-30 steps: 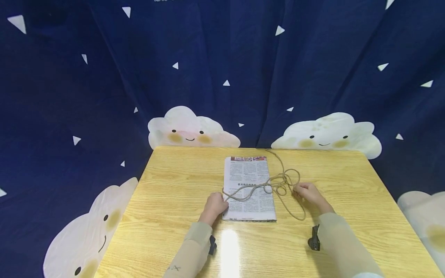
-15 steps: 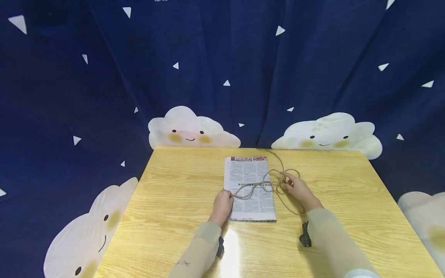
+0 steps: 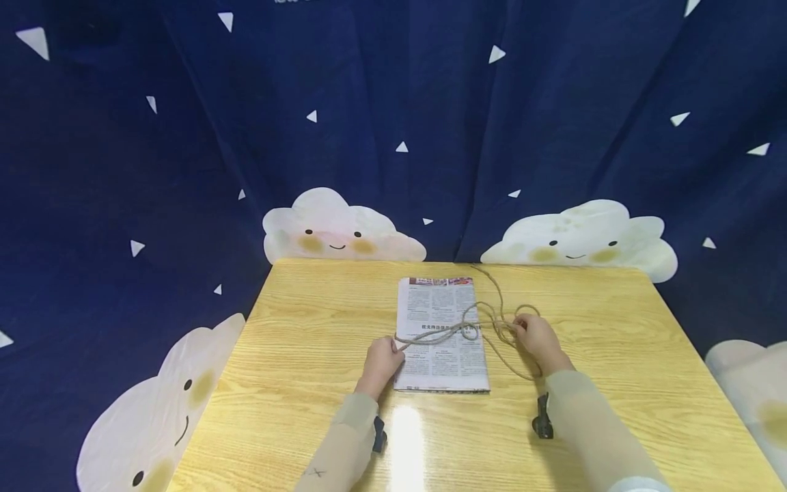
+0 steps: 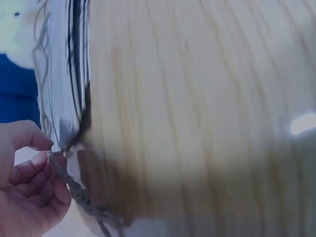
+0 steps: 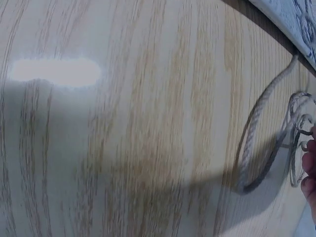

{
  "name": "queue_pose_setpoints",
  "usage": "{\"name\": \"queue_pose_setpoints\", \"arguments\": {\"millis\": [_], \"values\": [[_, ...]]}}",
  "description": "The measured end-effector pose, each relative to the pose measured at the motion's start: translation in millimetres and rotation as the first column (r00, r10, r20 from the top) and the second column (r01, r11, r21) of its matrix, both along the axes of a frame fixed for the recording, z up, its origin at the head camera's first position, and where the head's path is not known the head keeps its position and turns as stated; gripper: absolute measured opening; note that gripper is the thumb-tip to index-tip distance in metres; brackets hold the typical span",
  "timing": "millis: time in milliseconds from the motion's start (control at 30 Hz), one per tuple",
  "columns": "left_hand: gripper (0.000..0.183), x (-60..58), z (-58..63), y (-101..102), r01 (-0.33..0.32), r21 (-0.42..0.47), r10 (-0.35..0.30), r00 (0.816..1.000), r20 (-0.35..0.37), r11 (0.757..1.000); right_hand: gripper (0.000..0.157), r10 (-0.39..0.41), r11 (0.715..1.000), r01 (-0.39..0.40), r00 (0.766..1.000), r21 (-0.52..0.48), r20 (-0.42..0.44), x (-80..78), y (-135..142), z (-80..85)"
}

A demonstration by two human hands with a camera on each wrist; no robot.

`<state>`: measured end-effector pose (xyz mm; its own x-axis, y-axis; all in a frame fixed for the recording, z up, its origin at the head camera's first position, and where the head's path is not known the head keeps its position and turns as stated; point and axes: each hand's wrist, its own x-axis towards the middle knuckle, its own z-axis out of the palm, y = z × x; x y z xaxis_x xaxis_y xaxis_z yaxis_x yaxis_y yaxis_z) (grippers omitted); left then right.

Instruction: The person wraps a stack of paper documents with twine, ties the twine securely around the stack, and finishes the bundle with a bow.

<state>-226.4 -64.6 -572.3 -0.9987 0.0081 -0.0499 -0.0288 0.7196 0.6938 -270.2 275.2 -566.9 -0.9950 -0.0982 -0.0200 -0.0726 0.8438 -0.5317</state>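
A folded newspaper stack (image 3: 439, 369) lies on the table, with a thin tan rope (image 5: 251, 136) running loosely across its top. At the stack's left edge, my left hand (image 3: 379, 362) pinches the rope between thumb and fingers; the left wrist view shows a twisted length (image 4: 76, 191) hanging below those fingers. Just right of the stack, my right hand (image 3: 540, 340) grips the tangled part of the rope, its loops spreading around the fingertips. In the right wrist view only a few fingers (image 5: 308, 163) show at the right edge.
The wooden table (image 3: 320, 301) reaches back to a dark blue curtain (image 3: 369, 102) printed with clouds and triangles. One rope end trails toward the table's far edge. A black wrist camera (image 3: 542, 418) sits under the right sleeve.
My right hand moved left into the rope tangle, then slightly back right, pulling loops along. My left hand shifted right over the newspaper, then back to its left edge, still holding the rope.
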Motion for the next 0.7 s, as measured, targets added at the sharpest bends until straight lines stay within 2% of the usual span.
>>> {"name": "queue_pose_setpoints", "arguments": {"millis": [233,467,600,700], "values": [[0.016,-2.7,-0.7,-31.2,-0.073,-0.003,0.074,0.997,0.012,0.997,0.021,-0.045,0.999,0.045,0.999,0.012,0.004,2.4,10.2,1.9],[0.016,1.4,2.4,-64.3,-0.115,-0.026,0.116,0.992,0.046,0.993,0.024,-0.07,0.997,0.069,0.998,0.038,0.008,9.3,15.5,6.8],[0.013,2.5,2.3,-75.8,-0.179,-0.038,0.181,0.981,0.064,0.983,0.024,-0.072,0.997,0.071,0.997,0.044,0.017,10.3,17.8,4.0],[0.008,1.9,1.4,-78.2,-0.189,-0.042,0.192,0.978,0.079,0.981,0.023,-0.067,0.997,0.066,0.997,0.031,0.024,11.0,19.1,2.3]]}}
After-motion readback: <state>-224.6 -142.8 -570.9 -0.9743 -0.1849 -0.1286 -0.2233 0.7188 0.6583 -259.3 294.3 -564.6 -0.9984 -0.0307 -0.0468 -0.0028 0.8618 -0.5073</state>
